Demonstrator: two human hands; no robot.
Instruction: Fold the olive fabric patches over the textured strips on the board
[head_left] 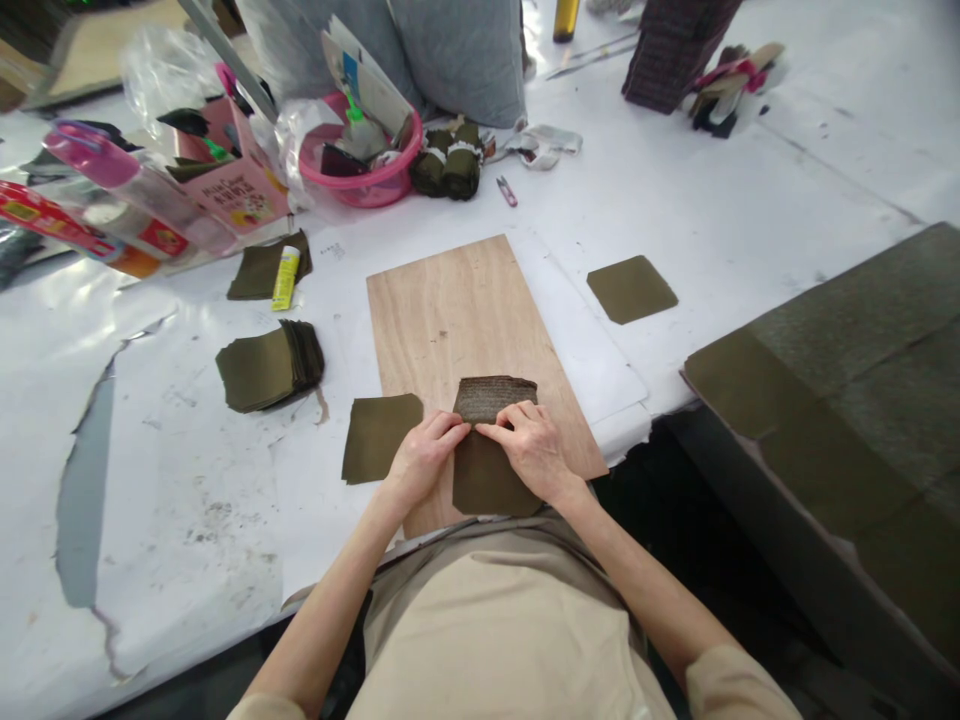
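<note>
An olive-green fabric piece lies across the near end of a plywood board, with a striped greyish strip showing at its far edge. My left hand pinches it at the left, thumb and fingers together. From the right, my right hand presses and pinches the same piece, the fingertips of both hands almost meeting at a fold line. Just left of my left hand rests another olive fabric piece, partly on the board. Farther left is a stack of olive fabric pieces.
A yellow tube lies on more fabric pieces at the left. Behind stand a pink basket, a pink box and bottles. Small thread snips lie beyond the board. One cut piece sits right, near a dark fabric panel.
</note>
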